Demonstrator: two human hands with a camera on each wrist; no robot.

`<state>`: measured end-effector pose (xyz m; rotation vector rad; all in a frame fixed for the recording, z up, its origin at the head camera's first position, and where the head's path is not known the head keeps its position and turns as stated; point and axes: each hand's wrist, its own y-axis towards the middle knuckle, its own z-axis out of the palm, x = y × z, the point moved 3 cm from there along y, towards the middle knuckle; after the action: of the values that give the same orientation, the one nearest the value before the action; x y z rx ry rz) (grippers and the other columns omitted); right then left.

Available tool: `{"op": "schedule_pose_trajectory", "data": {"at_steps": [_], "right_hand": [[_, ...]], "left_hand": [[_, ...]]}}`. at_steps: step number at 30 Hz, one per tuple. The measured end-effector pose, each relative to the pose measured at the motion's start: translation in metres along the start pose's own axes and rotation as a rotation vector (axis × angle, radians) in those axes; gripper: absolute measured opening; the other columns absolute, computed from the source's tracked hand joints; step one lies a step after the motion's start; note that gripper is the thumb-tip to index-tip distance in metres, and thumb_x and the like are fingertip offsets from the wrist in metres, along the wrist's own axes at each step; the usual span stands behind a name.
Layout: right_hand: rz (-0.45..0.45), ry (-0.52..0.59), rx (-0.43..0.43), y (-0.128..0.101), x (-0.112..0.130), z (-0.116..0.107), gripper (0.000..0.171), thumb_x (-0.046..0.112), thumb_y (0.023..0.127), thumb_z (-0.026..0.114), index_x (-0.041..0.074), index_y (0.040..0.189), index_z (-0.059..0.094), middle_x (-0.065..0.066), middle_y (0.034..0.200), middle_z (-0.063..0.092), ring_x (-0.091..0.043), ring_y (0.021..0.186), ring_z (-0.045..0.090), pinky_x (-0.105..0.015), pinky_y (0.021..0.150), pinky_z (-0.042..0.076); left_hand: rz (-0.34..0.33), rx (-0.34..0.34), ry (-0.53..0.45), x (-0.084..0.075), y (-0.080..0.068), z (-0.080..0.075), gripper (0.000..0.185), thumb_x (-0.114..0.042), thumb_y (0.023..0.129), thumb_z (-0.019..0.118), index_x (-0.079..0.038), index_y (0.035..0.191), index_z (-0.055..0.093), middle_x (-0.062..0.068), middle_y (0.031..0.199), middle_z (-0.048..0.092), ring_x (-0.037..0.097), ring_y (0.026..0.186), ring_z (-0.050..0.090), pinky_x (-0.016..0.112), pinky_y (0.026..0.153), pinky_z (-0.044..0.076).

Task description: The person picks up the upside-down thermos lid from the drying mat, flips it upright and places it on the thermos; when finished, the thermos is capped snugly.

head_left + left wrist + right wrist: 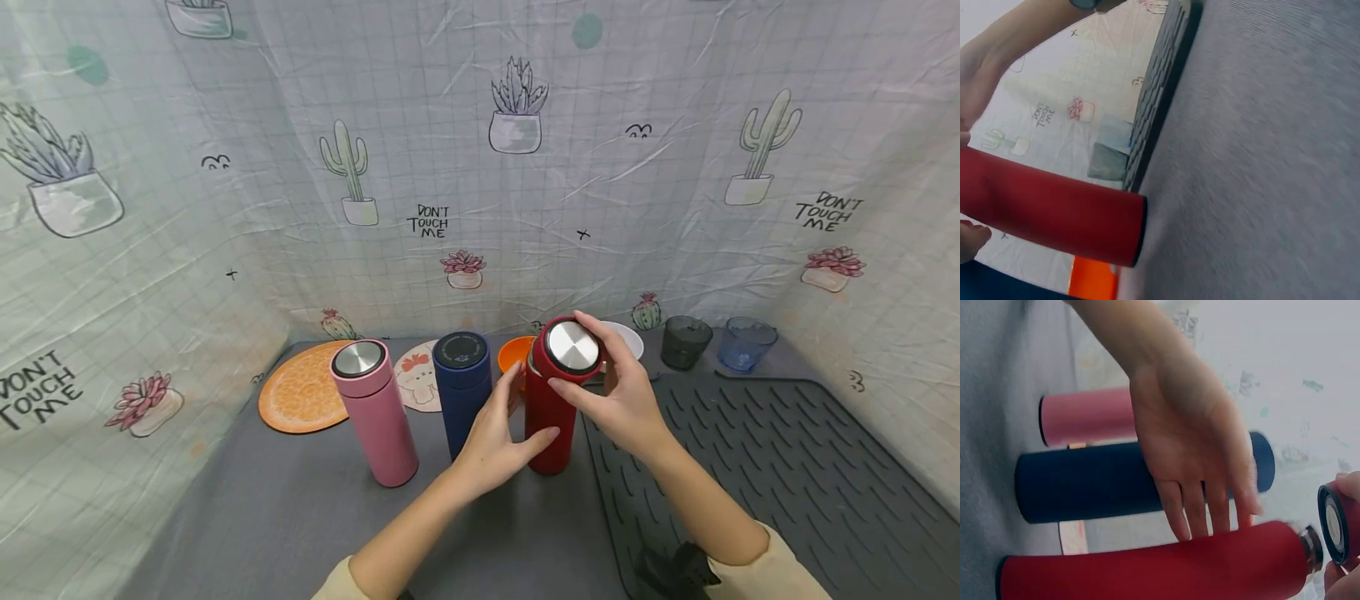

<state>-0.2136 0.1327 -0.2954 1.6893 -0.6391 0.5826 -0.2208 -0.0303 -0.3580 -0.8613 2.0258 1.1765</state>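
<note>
On the grey surface (300,508): left hand (491,442) steadying red flask (547,433), fingers straight; right hand (618,396) fingers clamped on its lid (570,348), lifted off.

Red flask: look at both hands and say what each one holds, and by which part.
The right hand grips the lid, lifted off the red flask. The left hand steadies the flask's body.
</note>
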Motion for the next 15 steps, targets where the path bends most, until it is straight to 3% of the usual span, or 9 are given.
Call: {"op": "schedule_pose_trajectory", "data": {"at_steps": [4, 15], "right_hand": [[0.053, 0.026, -0.006, 0.006, -0.011, -0.002, 0.071, -0.012, 0.075, 0.067, 0.006, 0.137, 0.038, -0.011, 0.129, 0.045, -0.019, 0.109, 0.047, -0.021, 0.087, 0.045], [0.127, 0.181, 0.033, 0.013, -0.028, 0.001, 0.064, -0.012, 0.079, 0.062, 0.000, 0.136, 0.035, -0.013, 0.127, 0.044, -0.024, 0.110, 0.048, -0.028, 0.087, 0.047]], "left_hand": [[-0.073, -0.011, 0.000, 0.000, 0.011, 0.005, 0.083, -0.032, 0.082, 0.068, -0.016, 0.145, 0.015, 0.002, 0.144, 0.029, 0.017, 0.128, 0.035, 0.042, 0.101, 0.034], [-0.125, -0.050, -0.097, 0.008, 0.024, 0.017, 0.077, -0.026, 0.081, 0.070, -0.023, 0.141, 0.022, -0.003, 0.131, 0.044, 0.014, 0.115, 0.047, 0.037, 0.095, 0.040]]}}
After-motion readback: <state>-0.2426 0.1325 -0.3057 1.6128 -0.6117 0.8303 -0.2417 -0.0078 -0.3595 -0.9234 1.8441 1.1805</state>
